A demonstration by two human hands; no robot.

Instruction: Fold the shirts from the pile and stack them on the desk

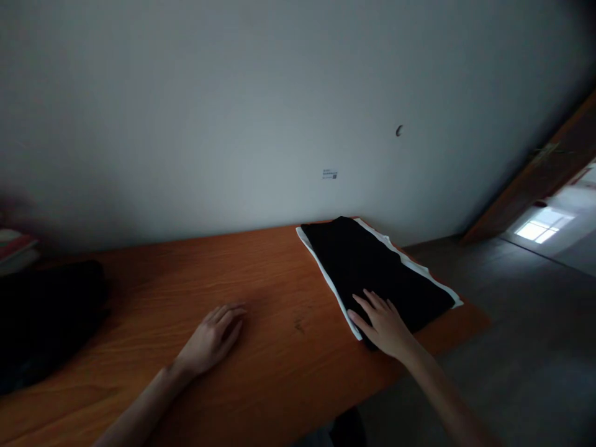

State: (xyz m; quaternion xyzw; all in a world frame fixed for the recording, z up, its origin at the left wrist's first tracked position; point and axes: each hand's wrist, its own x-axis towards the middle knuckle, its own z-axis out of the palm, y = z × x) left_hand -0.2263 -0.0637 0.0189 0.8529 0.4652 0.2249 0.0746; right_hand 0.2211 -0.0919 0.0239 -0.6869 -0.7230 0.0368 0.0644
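A folded black cloth (372, 261) lies flat at the right end of the wooden table (265, 267), on top of a white cloth (414, 266) whose edges show along both sides. My right hand (382, 323) rests on the near part of the black cloth, fingers spread. Left of the cloths, my left hand (215, 336) lies on the bare wood with its fingers loosely bent and the thumb apart, holding nothing.
A dark bundle (46, 316) sits at the table's left end, with what looks like books (16, 251) behind it. The wall (209, 124) borders the table's far edge. At the right are the floor and a wooden door (535, 174).
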